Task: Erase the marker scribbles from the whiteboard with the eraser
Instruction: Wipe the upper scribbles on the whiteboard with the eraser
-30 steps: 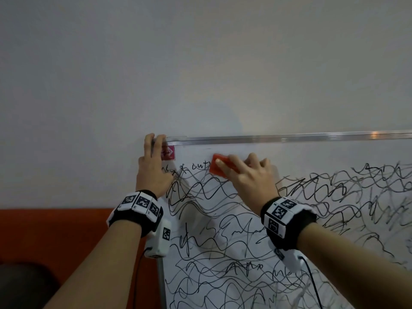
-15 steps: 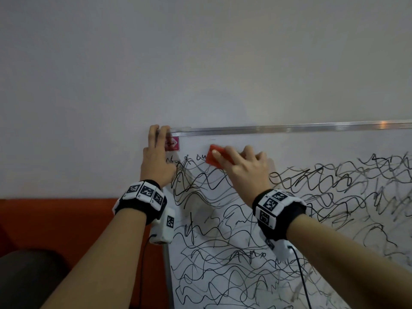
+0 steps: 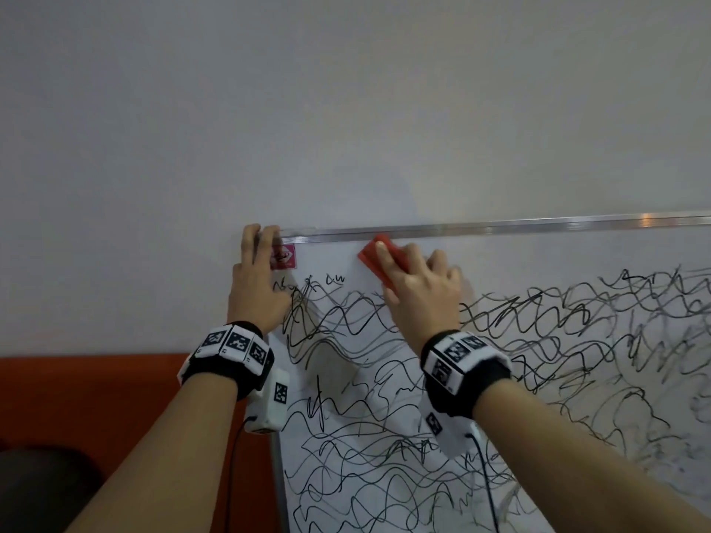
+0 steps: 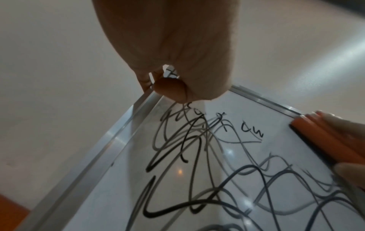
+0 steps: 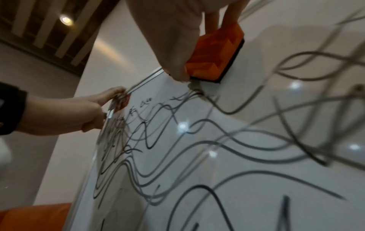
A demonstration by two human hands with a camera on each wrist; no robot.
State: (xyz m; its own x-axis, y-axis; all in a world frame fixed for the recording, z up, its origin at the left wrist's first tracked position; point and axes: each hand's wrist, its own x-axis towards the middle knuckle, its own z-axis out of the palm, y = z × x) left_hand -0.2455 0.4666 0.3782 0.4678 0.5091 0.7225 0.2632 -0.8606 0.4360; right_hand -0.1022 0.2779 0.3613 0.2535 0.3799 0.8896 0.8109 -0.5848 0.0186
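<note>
Orange sofa [image 3: 96, 398] below whiteboard [image 3: 519, 259]; red sticker [image 3: 284, 256], possibly logo, beside left hand [image 3: 256, 286].

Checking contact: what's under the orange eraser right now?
The eraser shows a black pad flat against bare whiteboard near the top frame. Whatever lies directly beneath the pad is covered. The right hand grips it.

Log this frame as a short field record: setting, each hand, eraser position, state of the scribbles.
setting: whiteboard against a pale wall
left hand: grips the board's top left corner, beside a red sticker
right hand: holds the eraser pressed to the board
eraser position: just under the top frame, right of the sticker
scribbles: black lines cover most of the board; strip along the top is bare
</note>
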